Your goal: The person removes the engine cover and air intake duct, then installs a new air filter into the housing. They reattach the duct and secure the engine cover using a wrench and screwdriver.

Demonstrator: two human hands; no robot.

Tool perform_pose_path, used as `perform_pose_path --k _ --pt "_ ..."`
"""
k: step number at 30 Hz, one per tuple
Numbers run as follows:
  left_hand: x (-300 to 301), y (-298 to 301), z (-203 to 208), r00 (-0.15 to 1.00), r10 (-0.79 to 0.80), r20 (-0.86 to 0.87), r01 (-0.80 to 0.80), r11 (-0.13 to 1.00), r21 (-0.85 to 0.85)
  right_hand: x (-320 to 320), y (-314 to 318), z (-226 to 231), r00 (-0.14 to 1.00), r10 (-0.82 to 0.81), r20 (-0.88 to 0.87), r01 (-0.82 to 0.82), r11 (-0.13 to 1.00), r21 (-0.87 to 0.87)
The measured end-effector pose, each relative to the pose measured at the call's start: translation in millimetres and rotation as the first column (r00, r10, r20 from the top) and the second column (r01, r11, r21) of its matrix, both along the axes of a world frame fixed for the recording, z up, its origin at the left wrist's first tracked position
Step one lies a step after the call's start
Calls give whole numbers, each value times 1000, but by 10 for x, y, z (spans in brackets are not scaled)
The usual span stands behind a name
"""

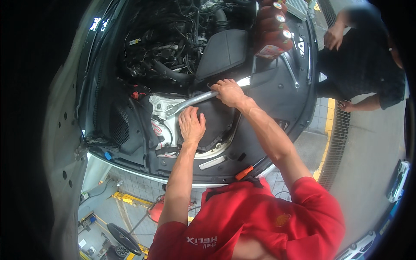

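A silver metal brace bar (197, 99) runs slantwise across the corner of an open engine bay, from a white body panel (161, 104) toward the black trim on the right. My right hand (229, 92) is closed round the bar near its middle. Just below the bar's left part, my left hand (191, 125) lies with its fingers stretched out, palm down, over the edge of a dark cover (218, 119). Its fingertips are close to the bar; whether they touch it I cannot tell. Part of the bar is hidden under my right fingers.
Several red bottles (273, 42) with white caps stand on the right trim, near a wrench (290, 71). An orange-handled tool (245, 172) lies on the front edge. A black engine cover (223, 52) sits beyond the bar. Another person (359, 60) is at the right.
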State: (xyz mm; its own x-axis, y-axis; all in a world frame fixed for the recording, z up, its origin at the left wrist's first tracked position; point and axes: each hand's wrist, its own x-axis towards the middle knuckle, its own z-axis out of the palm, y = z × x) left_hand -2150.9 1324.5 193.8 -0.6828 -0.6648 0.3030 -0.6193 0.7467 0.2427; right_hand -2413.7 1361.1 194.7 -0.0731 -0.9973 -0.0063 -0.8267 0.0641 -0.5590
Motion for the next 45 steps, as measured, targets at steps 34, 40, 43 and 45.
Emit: perform_pose_path --k 34,40,43,45 --pt "-75 -14 5 971 181 159 -187 982 23 -1409 1553 -56 364 -905 222 917 307 -253" --pt "-82 -18 29 977 163 135 -167 986 18 -2511 2242 -496 283 -913 -294 925 341 -169" --pt "-81 -24 6 977 166 132 -168 986 9 -2600 2287 -562 365 -839 -405 910 414 -38" --pt "-85 -24 -2 979 155 131 -157 988 -2 -2636 2303 -574 404 -833 -378 903 430 19"
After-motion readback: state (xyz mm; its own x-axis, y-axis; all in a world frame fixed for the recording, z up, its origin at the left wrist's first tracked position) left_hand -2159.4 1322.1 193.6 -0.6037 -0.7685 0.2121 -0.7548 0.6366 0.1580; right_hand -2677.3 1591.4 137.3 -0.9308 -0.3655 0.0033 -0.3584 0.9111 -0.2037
